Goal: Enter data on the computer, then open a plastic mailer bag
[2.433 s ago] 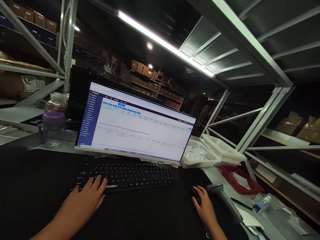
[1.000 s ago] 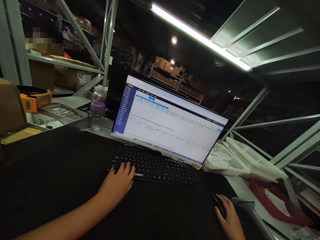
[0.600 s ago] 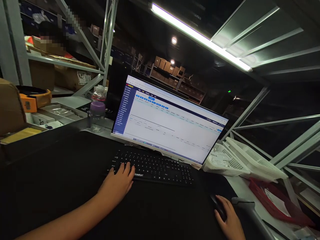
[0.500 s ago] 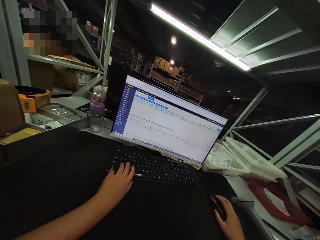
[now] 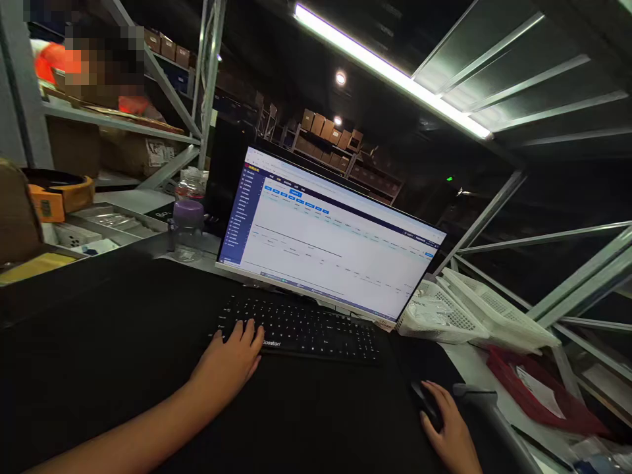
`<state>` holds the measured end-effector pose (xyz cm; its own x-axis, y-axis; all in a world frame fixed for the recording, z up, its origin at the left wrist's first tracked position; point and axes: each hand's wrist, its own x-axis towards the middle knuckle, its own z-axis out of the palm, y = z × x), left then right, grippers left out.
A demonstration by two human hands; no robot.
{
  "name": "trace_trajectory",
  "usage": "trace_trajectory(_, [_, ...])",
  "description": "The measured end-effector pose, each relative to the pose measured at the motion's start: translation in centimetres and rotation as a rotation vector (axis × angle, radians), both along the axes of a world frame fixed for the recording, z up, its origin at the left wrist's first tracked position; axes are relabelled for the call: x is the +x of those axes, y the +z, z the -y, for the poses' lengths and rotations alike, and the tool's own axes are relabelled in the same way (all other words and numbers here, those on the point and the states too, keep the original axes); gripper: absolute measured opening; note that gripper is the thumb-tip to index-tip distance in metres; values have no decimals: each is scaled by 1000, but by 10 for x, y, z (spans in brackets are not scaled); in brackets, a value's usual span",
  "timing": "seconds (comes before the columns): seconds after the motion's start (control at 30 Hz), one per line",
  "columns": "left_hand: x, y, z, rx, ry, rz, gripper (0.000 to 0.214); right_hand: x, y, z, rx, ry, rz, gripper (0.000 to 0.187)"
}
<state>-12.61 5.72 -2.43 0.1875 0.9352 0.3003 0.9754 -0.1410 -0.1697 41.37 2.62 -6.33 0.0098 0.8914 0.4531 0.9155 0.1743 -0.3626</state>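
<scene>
My left hand lies palm down on the left end of a black keyboard, its fingers stretched over the keys. My right hand is wrapped around a black computer mouse, thumb on one side and fingers on the other. A monitor stands tilted in view behind the keyboard, showing a page with a dark blue side menu and rows of small text I cannot read. Just right of the mouse lies a grey, gun-shaped handheld device.
White plastic baskets stand right of the monitor, with a red bag nearer. A clear bottle with a purple band stands left of the monitor. Farther left are an orange tape roll and a shallow tray. Another person is behind the rack, upper left.
The whole view has shifted slightly to the left. Both hands keep their places on the keyboard and mouse. Behind the rack, the other person has moved, and more orange shows.
</scene>
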Motion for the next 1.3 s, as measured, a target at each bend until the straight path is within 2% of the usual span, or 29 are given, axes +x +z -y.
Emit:
trace_trajectory(0.17, [-1,-7,-3,21,1,-3,52,-3,2,0,10,-4,13,52])
trace_trajectory(0.4, [0,-6,-1,19,13,-16,52,-7,3,2,12,-14,-1,50])
trace_trajectory(0.63, [-2,-15,-5,57,10,-21,52,-12,9,4,-9,-32,-1,51])
trace_trajectory(0.87, [-2,-15,-6,66,-1,-23,54,-13,12,4,-45,-34,10,52])
trace_trajectory(1.03, [-3,-22,-8,102,2,-15,54,-14,14,5,-27,-25,11,50])
trace_trajectory(1.3, [-2,-15,-5,53,11,-35,54,-15,14,4,-12,-33,25,49])
